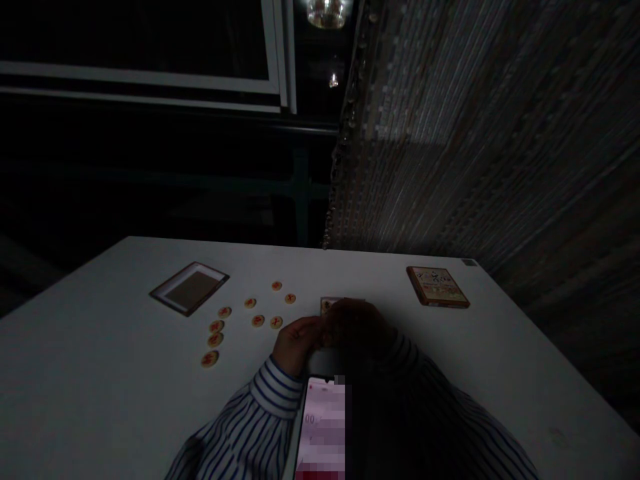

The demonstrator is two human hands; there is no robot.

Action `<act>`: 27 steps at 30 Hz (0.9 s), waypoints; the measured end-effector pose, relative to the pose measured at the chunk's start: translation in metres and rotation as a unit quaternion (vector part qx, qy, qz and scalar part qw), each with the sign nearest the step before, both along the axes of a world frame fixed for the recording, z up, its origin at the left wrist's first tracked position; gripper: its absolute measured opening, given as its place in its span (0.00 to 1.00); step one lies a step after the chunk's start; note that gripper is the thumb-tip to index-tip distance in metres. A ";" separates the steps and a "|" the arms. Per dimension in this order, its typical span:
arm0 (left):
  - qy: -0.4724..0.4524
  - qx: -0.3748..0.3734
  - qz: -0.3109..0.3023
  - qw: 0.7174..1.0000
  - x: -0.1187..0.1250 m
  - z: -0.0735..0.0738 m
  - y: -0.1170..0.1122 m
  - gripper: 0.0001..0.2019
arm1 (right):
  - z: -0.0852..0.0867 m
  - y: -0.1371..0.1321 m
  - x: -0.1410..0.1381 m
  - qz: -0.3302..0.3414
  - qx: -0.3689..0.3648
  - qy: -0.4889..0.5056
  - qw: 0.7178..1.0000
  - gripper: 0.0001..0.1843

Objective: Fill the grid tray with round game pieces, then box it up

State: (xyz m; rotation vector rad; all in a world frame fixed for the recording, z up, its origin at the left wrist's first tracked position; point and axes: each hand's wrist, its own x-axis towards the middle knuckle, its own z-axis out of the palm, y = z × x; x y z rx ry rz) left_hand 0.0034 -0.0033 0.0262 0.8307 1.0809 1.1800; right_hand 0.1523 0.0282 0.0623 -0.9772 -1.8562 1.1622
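Observation:
The scene is dim. My left hand rests on the white table with its fingers curled inward; what they grip is hidden. My right hand is a dark shape in shadow right beside it, and its fingers do not show. Just beyond both hands a small card or pile of cards peeks out. Several round pale tokens with red marks lie scattered to the left of my left hand. Both sleeves are striped.
An open shallow box tray lies at the far left of the table. A printed box lid lies at the far right. A lit phone stands close to the camera. A woven curtain hangs behind the table.

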 end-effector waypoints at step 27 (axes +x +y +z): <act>0.078 0.039 0.055 0.995 0.002 0.016 -0.004 0.11 | 0.001 -0.005 -0.002 0.006 -0.038 0.003 0.999 0.12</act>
